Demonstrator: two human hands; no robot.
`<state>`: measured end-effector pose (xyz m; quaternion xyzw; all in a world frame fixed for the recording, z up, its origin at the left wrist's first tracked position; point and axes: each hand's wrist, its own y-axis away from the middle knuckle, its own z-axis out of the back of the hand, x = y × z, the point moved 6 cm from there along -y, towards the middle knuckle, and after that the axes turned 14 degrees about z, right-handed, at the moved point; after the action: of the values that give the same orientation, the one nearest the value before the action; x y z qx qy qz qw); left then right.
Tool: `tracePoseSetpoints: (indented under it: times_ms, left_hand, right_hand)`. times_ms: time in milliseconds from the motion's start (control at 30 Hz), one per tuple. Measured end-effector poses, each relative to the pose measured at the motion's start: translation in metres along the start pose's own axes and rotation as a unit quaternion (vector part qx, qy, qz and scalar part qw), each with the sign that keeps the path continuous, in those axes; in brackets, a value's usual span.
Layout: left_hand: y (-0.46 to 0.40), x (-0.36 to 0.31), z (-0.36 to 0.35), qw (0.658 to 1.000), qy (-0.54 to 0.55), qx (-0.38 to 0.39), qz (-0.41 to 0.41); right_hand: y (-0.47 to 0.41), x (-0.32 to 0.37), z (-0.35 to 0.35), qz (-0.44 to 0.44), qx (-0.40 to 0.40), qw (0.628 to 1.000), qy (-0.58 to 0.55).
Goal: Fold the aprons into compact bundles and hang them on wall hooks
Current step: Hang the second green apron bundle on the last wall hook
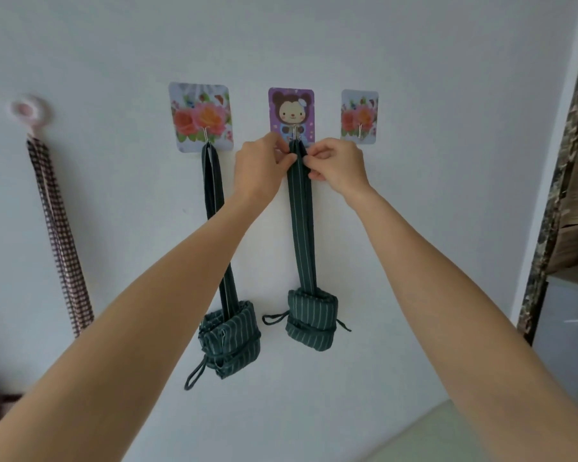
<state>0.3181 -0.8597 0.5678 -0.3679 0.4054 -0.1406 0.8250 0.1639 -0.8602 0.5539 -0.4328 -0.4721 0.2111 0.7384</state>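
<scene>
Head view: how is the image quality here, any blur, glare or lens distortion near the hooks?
Head view: soft, even light, no glare; faint shadows beside the middle apron bundle. Wide-angle bending stretches the forearms and tilts the curtain at the right edge. Both hands, left hand and right hand, are sharp enough; the pink hook at far left looks smeared.

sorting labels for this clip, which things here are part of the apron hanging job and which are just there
Part of the job:
- left hand and right hand, both pinching the strap at the bear hook
- striped apron bundle under that hook
- second striped bundle, hanging from the left flower hook
- right flower hook, bare

Just there:
- checked cloth on the pink hook
- patterned curtain
</scene>
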Motion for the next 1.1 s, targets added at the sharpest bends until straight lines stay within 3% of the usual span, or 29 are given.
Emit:
tracePoseSetpoints:
  times_ms: [167, 267, 367, 467, 567, 700, 800, 933, 1033, 1100]
  left_hand:
    - [0.030, 0.016, -0.008, 0.998, -0.044, 0.049, 0.016]
    - [0.074, 0.049, -0.030, 0.984, -0.068, 0.151, 0.065]
    - [0.126, 0.082, -0.057, 0.950, -0.077, 0.287, 0.097]
    - [0.155, 0.096, -0.067, 0.932, -0.096, 0.336, 0.100]
    - [0.164, 0.098, -0.060, 0.949, -0.096, 0.287, 0.092]
    - [0.168, 0.102, -0.057, 0.965, -0.098, 0.231, 0.078]
    - [0.167, 0.111, -0.069, 0.968, -0.120, 0.199, 0.092]
    - [0.162, 0.108, -0.079, 0.974, -0.137, 0.163, 0.079]
    - [0.161, 0.109, -0.082, 0.967, -0.153, 0.183, 0.088]
    - [0.161, 0.110, -0.084, 0.959, -0.176, 0.201, 0.094]
  right_hand:
    - [0.049, -0.007, 0.013, -0.015, -0.006, 0.999, -0.032]
    - [0.118, -0.029, 0.023, -0.044, 0.001, 0.999, 0.003]
    - [0.198, -0.065, 0.012, -0.143, 0.080, 0.986, -0.001]
    - [0.246, -0.088, -0.009, -0.207, 0.117, 0.970, -0.045]
    - [0.253, -0.096, -0.012, -0.220, 0.074, 0.961, -0.153]
    - [0.245, -0.106, -0.020, -0.192, 0.124, 0.954, -0.192]
    - [0.237, -0.117, -0.027, -0.141, 0.108, 0.975, -0.135]
    - [0.238, -0.126, -0.028, -0.065, 0.105, 0.992, 0.025]
    - [0.240, -0.124, -0.023, 0.003, 0.073, 0.981, 0.179]
    - [0.239, -0.122, -0.023, -0.014, 0.072, 0.980, 0.185]
